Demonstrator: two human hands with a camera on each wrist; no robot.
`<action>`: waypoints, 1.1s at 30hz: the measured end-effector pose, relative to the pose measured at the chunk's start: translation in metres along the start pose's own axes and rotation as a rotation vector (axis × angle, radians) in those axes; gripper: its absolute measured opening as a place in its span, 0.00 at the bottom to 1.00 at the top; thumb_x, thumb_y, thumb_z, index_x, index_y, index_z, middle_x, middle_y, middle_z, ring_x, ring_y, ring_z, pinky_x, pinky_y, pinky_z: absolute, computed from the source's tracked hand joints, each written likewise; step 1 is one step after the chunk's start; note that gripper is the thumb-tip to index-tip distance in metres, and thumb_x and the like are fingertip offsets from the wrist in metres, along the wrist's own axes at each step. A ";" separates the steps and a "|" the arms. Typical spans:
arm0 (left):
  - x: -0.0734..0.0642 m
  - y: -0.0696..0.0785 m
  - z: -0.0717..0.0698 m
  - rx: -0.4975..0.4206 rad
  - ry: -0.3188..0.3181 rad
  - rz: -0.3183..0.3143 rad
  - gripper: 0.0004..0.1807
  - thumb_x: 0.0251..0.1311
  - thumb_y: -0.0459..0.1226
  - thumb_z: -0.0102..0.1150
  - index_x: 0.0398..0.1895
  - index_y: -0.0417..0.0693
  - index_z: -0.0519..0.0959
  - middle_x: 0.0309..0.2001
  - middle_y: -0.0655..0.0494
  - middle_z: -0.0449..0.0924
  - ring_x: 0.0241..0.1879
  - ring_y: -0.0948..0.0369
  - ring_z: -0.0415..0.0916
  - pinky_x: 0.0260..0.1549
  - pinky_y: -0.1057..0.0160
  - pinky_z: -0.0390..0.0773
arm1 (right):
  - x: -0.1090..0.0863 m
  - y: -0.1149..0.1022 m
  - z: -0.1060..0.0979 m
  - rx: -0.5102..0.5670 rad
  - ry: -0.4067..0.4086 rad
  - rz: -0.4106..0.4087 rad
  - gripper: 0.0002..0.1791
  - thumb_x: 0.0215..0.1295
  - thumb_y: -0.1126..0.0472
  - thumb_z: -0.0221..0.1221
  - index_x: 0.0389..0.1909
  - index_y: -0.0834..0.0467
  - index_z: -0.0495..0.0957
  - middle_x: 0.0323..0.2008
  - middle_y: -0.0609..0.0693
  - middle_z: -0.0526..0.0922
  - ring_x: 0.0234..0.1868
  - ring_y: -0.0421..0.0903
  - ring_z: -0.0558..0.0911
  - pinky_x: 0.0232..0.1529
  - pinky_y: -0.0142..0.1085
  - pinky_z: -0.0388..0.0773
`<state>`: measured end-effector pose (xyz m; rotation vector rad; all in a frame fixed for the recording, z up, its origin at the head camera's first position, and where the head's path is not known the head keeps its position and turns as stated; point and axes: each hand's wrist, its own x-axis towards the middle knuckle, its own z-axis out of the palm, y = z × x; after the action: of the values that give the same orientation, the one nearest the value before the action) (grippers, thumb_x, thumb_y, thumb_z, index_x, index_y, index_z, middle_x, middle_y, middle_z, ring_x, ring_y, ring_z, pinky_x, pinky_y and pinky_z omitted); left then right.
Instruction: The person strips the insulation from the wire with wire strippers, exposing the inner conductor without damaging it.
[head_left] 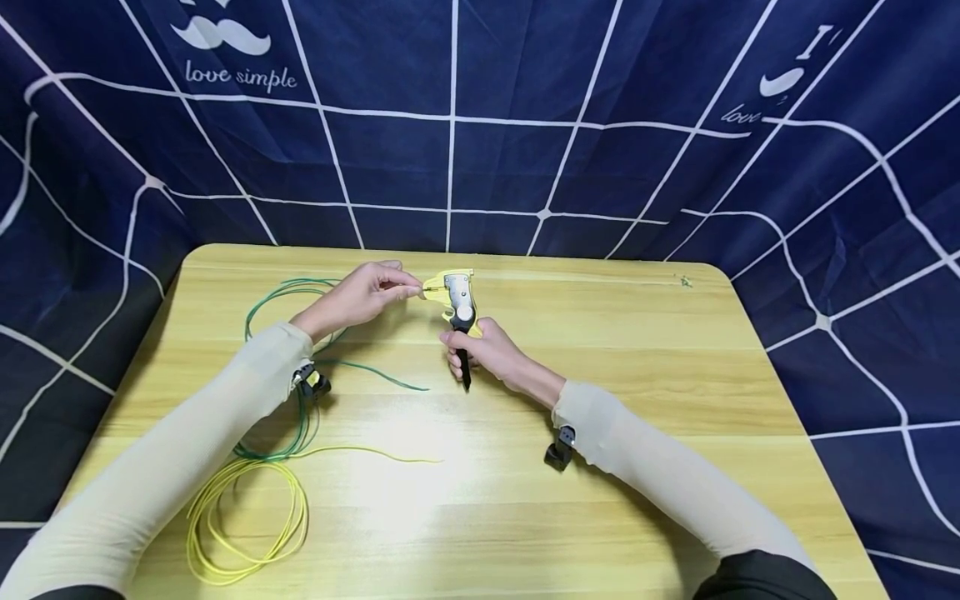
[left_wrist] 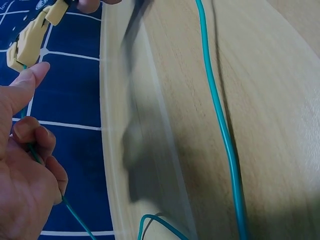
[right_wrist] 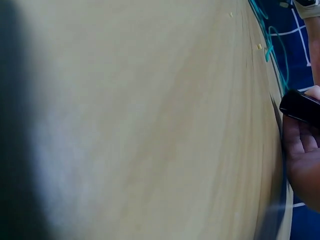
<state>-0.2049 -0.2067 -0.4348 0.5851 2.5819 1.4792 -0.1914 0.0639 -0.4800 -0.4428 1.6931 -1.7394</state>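
My right hand [head_left: 497, 350] grips the handles of a yellow, grey and black wire stripper [head_left: 459, 290], held upright above the far middle of the table. Its black handle end [right_wrist: 300, 106] shows at the edge of the right wrist view. At the stripper's yellow mouth, my left hand [head_left: 360, 293] pinches a green wire [left_wrist: 75, 215] between thumb and fingers. In the left wrist view the wire runs through the palm, and its tip enters the stripper's pale yellow jaws. The rest of the green wire lies in loose loops [head_left: 258, 308] under and beside my left forearm.
A coil of yellow wire [head_left: 300, 512] lies at the table's near left, its free end reaching toward the middle. Small green scraps [head_left: 686, 282] lie at the far right corner. A dark blue curtain [head_left: 510, 158] with white lines hangs behind the wooden table [head_left: 637, 350].
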 end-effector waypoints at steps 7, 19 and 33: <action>0.000 -0.001 0.001 -0.003 0.003 -0.006 0.09 0.77 0.30 0.64 0.50 0.36 0.91 0.35 0.50 0.74 0.35 0.55 0.65 0.33 0.63 0.68 | 0.000 0.001 0.005 -0.008 0.044 0.034 0.16 0.78 0.58 0.60 0.29 0.63 0.76 0.21 0.53 0.79 0.19 0.48 0.79 0.25 0.40 0.84; -0.001 0.000 0.003 0.012 0.026 -0.029 0.10 0.77 0.32 0.65 0.52 0.37 0.91 0.38 0.49 0.77 0.38 0.56 0.67 0.36 0.63 0.69 | 0.003 0.001 0.016 -0.038 0.242 0.082 0.15 0.70 0.60 0.57 0.22 0.62 0.74 0.14 0.49 0.75 0.11 0.41 0.73 0.15 0.34 0.76; -0.003 0.000 0.005 0.038 0.019 0.009 0.08 0.76 0.30 0.66 0.50 0.36 0.91 0.36 0.48 0.77 0.37 0.53 0.67 0.37 0.61 0.69 | 0.000 0.004 0.012 -0.001 0.177 0.081 0.17 0.74 0.59 0.60 0.23 0.60 0.75 0.17 0.51 0.78 0.14 0.44 0.77 0.19 0.37 0.81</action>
<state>-0.2011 -0.2036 -0.4381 0.5911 2.6304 1.4484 -0.1832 0.0553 -0.4832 -0.2219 1.8086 -1.7624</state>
